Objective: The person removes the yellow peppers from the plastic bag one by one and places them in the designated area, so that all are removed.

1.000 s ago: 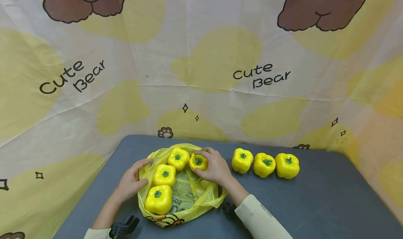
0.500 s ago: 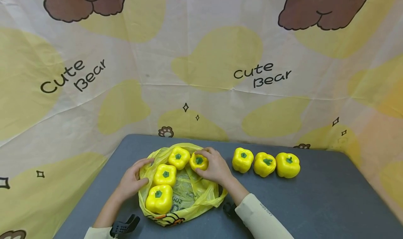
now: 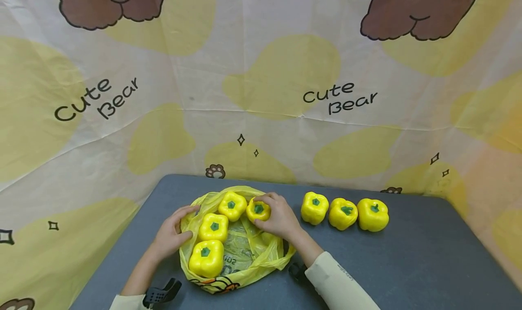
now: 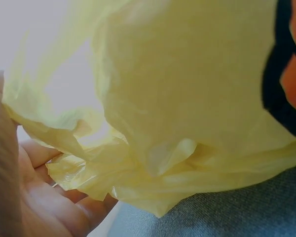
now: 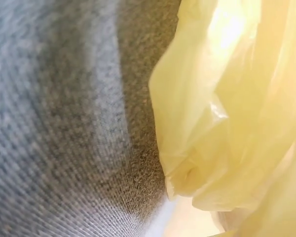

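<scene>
A yellow plastic bag (image 3: pixel 265 273) lies with its mouth spread wide on the grey table. Inside it, along the left and back, sit three yellow bell peppers: one at the front (image 3: pixel 205 259), one in the middle (image 3: pixel 213 227) and one at the back (image 3: pixel 232 206). My right hand (image 3: pixel 278 215) pinches another yellow bell pepper (image 3: pixel 258 209) between thumb and fingers, stem up, at the bag's back right. My left hand (image 3: pixel 173 232) rests against the bag's left rim, thumb and fingers spread apart. In the left wrist view, bag plastic (image 4: pixel 138 163) partly covers the left hand's fingers.
Three more yellow bell peppers stand in a row right of the bag: a left one (image 3: pixel 314 208), a middle one (image 3: pixel 343 214) and a right one (image 3: pixel 373 215). A printed cloth backdrop (image 3: pixel 261 83) hangs behind the table (image 3: pixel 408 260).
</scene>
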`<state>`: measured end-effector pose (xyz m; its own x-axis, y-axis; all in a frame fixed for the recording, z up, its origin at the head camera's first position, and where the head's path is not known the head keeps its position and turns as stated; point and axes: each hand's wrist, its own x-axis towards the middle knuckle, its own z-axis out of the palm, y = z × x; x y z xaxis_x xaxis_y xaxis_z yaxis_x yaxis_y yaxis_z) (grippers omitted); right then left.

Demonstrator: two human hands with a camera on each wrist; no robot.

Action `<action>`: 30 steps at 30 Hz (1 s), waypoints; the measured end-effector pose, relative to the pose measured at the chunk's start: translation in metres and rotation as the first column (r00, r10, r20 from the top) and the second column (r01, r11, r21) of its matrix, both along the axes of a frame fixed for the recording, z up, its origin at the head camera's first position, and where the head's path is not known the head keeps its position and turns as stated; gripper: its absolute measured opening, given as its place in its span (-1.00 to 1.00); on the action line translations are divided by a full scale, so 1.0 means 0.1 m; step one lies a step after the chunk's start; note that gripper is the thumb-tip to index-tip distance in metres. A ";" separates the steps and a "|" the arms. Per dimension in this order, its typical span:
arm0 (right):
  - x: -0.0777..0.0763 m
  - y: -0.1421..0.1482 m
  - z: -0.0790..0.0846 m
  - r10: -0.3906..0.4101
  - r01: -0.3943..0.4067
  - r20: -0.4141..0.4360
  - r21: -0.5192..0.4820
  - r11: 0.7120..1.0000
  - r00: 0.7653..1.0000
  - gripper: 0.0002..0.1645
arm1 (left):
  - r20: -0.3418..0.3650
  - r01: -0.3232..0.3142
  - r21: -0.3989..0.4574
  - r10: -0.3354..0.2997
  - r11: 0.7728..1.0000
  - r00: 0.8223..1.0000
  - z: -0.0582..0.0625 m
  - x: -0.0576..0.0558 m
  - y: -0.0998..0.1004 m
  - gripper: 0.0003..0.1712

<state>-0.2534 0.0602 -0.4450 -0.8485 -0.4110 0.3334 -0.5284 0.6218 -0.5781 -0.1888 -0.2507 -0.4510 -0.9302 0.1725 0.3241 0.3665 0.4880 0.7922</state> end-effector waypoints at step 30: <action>0.29 0.19 0.40 0.020 -0.020 0.000 -0.153 0.988 1.000 -0.44 | 0.025 -0.010 -0.021 0.011 1.000 1.000 0.00 -0.02 -0.01 -0.31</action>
<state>-0.2248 0.0791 -0.4048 -0.8414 -0.3719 0.3922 -0.5386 0.5156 -0.6664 -0.1913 -0.2514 -0.4511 -0.9398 0.1690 0.2971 0.3413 0.5079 0.7909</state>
